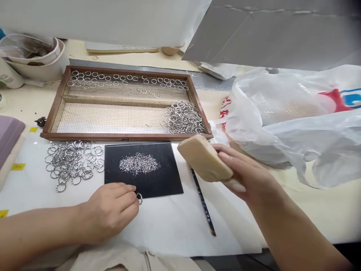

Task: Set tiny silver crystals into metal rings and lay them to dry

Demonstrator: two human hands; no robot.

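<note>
My left hand (114, 209) is closed at the near edge of a black mat (169, 169), with a silver ring (140, 198) between its fingertips. A loose patch of tiny glittering stones (139, 164) covers the middle of that mat. To the right, my right hand (244, 171) grips a beige, round-cornered block (204, 158), held tilted above the table; its material is unclear. Below the block lies a thin dark stick (203, 205), its upper end covered. Left of the mat is a heap of silver rings (72, 162).
Behind the mat stands a wood-framed mesh tray (126, 136) with rows of rings and a ring pile (184, 118). White plastic bags (282, 124) fill the right side. White tubs (53, 62) stand back left; a grey panel (267, 34) overhangs the back.
</note>
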